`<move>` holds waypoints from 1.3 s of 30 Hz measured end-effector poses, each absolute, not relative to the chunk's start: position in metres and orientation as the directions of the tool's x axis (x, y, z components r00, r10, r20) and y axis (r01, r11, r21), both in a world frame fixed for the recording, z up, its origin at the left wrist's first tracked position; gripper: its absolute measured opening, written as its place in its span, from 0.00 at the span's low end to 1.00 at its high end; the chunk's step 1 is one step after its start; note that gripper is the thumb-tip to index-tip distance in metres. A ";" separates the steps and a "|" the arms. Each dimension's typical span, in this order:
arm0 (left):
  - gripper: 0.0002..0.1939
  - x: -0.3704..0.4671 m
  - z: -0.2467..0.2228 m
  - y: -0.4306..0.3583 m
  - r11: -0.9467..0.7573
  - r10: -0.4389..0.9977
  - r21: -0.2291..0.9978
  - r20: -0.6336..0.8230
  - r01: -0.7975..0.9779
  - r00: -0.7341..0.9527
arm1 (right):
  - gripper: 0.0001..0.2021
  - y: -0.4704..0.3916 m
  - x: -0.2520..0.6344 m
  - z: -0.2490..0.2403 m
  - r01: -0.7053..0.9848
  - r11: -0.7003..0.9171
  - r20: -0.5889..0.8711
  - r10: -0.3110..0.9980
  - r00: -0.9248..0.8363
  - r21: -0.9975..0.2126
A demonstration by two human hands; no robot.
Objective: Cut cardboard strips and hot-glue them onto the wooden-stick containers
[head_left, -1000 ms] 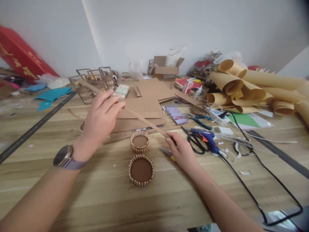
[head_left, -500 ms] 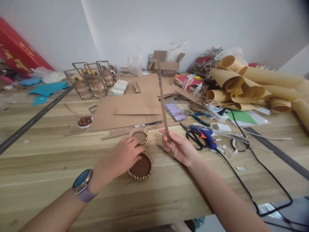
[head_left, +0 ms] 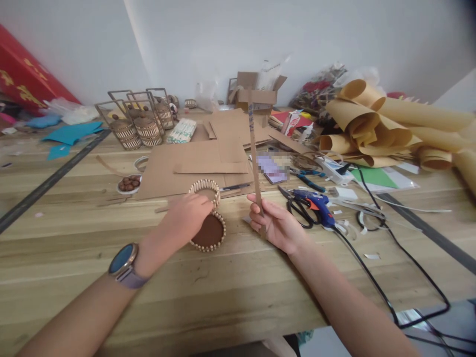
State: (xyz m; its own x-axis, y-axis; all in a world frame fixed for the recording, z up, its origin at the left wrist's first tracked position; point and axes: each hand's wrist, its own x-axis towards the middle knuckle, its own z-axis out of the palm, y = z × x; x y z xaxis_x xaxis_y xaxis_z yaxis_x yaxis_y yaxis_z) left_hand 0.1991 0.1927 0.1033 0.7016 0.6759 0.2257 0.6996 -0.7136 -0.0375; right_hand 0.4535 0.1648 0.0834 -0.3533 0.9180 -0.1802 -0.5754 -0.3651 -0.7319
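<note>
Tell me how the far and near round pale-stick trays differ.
The far round pale-stick tray has a light brown floor; the near round pale-stick tray, a dark brown one. The far tray shows sticks lengthwise along its back wall; the near tray, mainly stick ends. The left hand partly hides both.

a hand can pass along the near side of the table, in front of the two round baskets. to the right, the scissors, the glue gun and its black cable make obstacles. the right hand, with its upright strip, stands between the left hand and the scissors.
</note>
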 end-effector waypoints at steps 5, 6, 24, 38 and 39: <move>0.12 0.196 0.101 0.221 -0.691 0.690 -0.043 0.259 0.721 0.676 | 0.18 0.165 0.454 0.081 -0.572 -0.355 -0.170 0.921 -0.351 -0.740; 0.12 0.196 0.098 0.225 -0.697 0.687 -0.034 0.254 0.717 0.680 | 0.18 0.165 0.453 0.080 -0.567 -0.340 -0.157 0.924 -0.348 -0.750; 0.13 0.184 0.075 0.167 -0.768 0.594 0.081 0.461 0.635 0.660 | 0.20 0.159 0.440 0.073 -0.058 -0.064 -0.052 0.980 -0.190 -0.996; 0.09 0.201 0.066 0.147 -0.758 0.614 0.126 0.468 0.640 0.635 | 0.16 0.155 0.440 0.075 0.118 0.095 0.057 0.954 -0.293 -0.988; 0.12 0.198 0.065 0.148 -0.753 0.625 0.134 0.449 0.644 0.638 | 0.16 0.155 0.440 0.075 0.115 0.108 0.072 0.957 -0.282 -0.987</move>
State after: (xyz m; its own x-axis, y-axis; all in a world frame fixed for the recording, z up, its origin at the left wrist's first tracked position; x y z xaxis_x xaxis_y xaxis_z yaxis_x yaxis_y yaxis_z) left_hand 0.1982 0.1478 0.0652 0.6383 0.6254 0.4488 0.6439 -0.7533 0.1339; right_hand 0.4397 0.1546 0.0750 -0.2825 0.9566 0.0718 0.1148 0.1080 -0.9875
